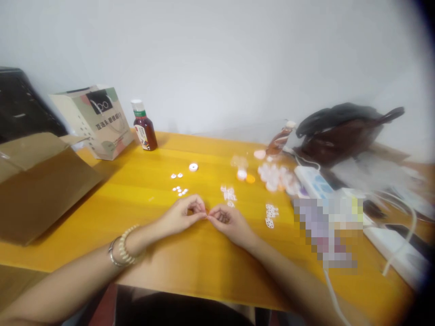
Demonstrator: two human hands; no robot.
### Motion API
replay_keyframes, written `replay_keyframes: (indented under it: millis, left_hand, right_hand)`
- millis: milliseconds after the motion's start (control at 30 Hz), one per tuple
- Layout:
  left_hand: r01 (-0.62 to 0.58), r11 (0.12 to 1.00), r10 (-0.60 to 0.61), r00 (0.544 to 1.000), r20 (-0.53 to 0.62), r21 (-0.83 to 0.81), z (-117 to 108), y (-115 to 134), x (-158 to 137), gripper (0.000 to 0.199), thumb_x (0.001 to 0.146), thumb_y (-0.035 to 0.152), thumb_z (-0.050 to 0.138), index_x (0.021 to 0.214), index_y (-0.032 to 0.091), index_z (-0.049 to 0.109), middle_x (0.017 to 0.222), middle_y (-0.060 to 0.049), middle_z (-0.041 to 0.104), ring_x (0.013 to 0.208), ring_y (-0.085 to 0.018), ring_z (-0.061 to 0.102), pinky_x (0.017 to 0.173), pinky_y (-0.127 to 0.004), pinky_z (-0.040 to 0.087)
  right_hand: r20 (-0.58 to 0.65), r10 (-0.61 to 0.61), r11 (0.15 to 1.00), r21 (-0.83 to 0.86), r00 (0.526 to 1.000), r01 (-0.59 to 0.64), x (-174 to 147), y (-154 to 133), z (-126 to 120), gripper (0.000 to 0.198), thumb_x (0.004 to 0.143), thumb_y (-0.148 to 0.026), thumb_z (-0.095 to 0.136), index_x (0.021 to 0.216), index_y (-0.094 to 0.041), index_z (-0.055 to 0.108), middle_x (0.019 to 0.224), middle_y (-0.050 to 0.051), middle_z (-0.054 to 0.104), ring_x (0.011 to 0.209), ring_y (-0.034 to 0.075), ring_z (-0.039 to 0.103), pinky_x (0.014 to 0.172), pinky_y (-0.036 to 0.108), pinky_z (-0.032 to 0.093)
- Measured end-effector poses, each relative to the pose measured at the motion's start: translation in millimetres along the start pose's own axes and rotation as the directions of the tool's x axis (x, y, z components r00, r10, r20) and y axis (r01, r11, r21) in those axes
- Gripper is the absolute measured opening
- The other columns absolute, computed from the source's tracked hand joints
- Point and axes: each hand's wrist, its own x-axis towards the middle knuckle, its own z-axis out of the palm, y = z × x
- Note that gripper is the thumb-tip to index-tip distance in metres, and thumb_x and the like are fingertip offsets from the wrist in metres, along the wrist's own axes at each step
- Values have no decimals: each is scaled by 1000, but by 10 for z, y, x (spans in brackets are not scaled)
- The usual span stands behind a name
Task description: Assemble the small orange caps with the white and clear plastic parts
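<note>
My left hand and my right hand meet fingertip to fingertip above the middle of the table. Each is closed in a pinch, and whatever sits between the fingertips is too small to make out. Just beyond the left hand lie several small white pieces, with two white discs and a larger round white piece behind them. Thin white cut-out shapes lie beyond the right hand, and more white cut-outs are to its right.
An open cardboard box, a paper bag and a bottle of dark red liquid stand at the left. Toward the right are a pile of pale round pieces, a dark bag, a white power strip and cables.
</note>
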Motion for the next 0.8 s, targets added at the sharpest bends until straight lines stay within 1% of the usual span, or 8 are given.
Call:
replay_keyframes:
  millis: [167,500,667,800]
  left_hand:
    - [-34,999,36,998,-49,38,-14,26,-1,9,79,22,56,80,15,50,74,-1,55,69,-10,53,67,-26,45]
    - [-87,987,96,993,-62,137,7,6,-9,9,80,23,55,82,15,52,76,-2,59,72,-11,56,69,-26,47]
    - [-113,960,119,993,-7,256,-17,32,-28,14,83,26,52,89,15,58,85,-4,64,79,-13,59,76,-27,47]
    - [-178,916,168,984,61,360,-48,78,-45,16,85,26,50,93,17,61,89,-4,66,81,-13,60,76,-26,47]
  right_hand:
    - [-5,18,997,77,1000,-17,20,33,51,23,75,-40,56,77,-18,55,57,-5,47,46,6,36,44,20,28]
    - [-11,33,987,155,999,-31,26,-12,61,21,74,-37,57,76,-17,54,58,-4,48,48,6,39,47,20,31]
    - [-1,48,978,203,999,-47,40,20,65,23,73,-39,58,76,-17,53,56,-5,50,48,7,44,48,21,34]
    - [-2,57,968,246,998,-55,47,45,67,27,72,-44,60,76,-18,54,57,-4,53,49,8,48,50,21,38]
